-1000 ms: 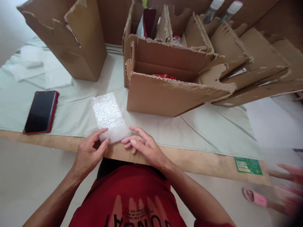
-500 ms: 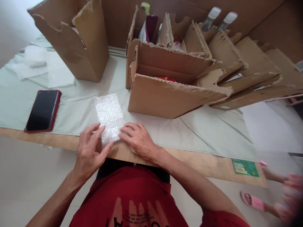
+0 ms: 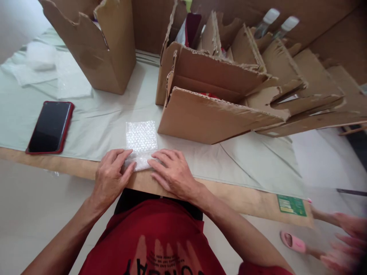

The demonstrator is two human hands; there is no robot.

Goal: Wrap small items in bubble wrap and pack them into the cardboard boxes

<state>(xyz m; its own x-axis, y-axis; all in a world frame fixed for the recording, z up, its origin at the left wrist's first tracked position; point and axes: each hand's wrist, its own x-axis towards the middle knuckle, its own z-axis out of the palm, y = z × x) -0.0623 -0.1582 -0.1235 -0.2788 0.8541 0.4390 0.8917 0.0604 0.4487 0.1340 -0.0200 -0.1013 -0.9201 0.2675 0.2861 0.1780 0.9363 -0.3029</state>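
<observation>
1. Since half a second ago: both my hands slid up onto the near end of the sheet of clear bubble wrap [image 3: 141,142]; the visible strip now looks shorter and sits squarer to the table edge.
2. Far left: black phone in a red case [image 3: 49,127], face up on the pale green cloth [image 3: 100,118], well apart from my hands.
3. Tall open brown cardboard box [image 3: 100,46] stands behind it.
4. My left hand [image 3: 110,176]: fingers spread flat, pressing the wrap's near-left corner, gripping nothing.
5. Bubble wrap lies on the cloth at the wooden table edge [image 3: 71,166], just in front of the torn low cardboard box [image 3: 212,114].
6. My right hand [image 3: 172,172]: open, palm down, fingertips on the wrap's near-right corner.
7. Far right: another person's blurred hand [image 3: 344,244], pink slipper [image 3: 293,241] on the floor.
</observation>
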